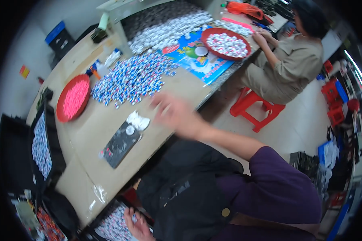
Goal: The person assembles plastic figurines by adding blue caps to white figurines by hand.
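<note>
My right hand (177, 116) is over the table near the front edge, its fingers smeared by motion. To its upper left spreads a heap of small blue-and-white pieces (128, 78). Left of the hand lies a dark, flat, smudged block (122, 142), with a small white disc (130, 130) and a crumpled white wad (138, 120) at its far end. My left hand (137, 227) is low beside the table's front edge, next to a container of white, blue and pink pieces (113, 225). Its fingers are curled together; what they hold is too small to make out.
A red bowl of pink pieces (76, 98) stands at the left. Far right, another red bowl (217, 50) of white-and-pink pieces rests on a blue printed sheet (207, 70). A co-worker (289, 60) sits there on a red stool (255, 108). A black bin (48, 148) stands left.
</note>
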`<state>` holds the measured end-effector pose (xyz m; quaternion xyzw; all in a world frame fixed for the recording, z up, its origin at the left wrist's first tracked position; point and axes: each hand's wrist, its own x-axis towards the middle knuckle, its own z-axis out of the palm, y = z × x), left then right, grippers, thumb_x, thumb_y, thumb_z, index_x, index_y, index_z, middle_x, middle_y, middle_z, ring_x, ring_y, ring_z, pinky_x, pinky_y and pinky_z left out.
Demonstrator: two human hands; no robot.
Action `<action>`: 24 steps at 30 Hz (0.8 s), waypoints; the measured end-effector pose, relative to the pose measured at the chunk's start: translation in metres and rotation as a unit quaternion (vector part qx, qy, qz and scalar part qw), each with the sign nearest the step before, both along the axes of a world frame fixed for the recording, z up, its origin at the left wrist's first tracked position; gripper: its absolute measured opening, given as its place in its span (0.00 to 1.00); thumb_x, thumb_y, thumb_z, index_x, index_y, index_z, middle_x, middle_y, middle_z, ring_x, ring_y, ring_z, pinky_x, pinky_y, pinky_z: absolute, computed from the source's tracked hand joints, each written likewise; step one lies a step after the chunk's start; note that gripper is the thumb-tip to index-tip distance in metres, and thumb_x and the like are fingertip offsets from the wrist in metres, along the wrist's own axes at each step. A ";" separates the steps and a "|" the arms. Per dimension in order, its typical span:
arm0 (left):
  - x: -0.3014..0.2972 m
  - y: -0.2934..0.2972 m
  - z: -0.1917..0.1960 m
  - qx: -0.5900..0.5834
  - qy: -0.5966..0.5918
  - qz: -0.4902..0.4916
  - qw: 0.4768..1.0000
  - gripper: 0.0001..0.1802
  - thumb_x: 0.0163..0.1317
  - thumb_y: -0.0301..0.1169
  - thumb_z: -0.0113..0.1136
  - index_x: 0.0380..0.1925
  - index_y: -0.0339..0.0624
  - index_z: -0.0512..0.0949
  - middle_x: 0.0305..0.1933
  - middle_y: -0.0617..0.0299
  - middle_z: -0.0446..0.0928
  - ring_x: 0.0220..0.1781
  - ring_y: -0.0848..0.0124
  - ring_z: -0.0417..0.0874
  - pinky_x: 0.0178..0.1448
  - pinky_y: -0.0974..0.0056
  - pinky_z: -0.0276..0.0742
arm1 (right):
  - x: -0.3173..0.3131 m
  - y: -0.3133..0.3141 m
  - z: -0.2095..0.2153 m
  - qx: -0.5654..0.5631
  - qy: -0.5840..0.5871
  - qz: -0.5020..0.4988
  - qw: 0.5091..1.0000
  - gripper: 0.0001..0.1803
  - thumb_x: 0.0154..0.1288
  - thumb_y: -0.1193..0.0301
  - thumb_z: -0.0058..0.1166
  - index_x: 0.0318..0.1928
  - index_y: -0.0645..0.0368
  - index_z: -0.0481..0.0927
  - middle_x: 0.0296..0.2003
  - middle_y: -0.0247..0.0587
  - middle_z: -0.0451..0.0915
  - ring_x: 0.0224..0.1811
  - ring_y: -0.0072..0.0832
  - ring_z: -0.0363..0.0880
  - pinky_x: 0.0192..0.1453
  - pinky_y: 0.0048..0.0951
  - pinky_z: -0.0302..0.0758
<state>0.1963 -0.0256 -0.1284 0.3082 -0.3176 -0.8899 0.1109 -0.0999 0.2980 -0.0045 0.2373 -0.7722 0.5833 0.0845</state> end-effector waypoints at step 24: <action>0.138 -0.153 -0.223 -0.777 -0.399 0.074 0.481 0.16 0.62 0.36 0.61 0.36 0.31 0.78 0.34 0.45 0.80 0.36 0.49 0.81 0.43 0.56 0.77 | -0.148 0.288 -0.063 -0.361 -0.245 -0.343 0.832 0.15 0.68 0.76 0.36 0.49 0.76 0.65 0.37 0.63 0.77 0.33 0.50 0.83 0.33 0.43 0.86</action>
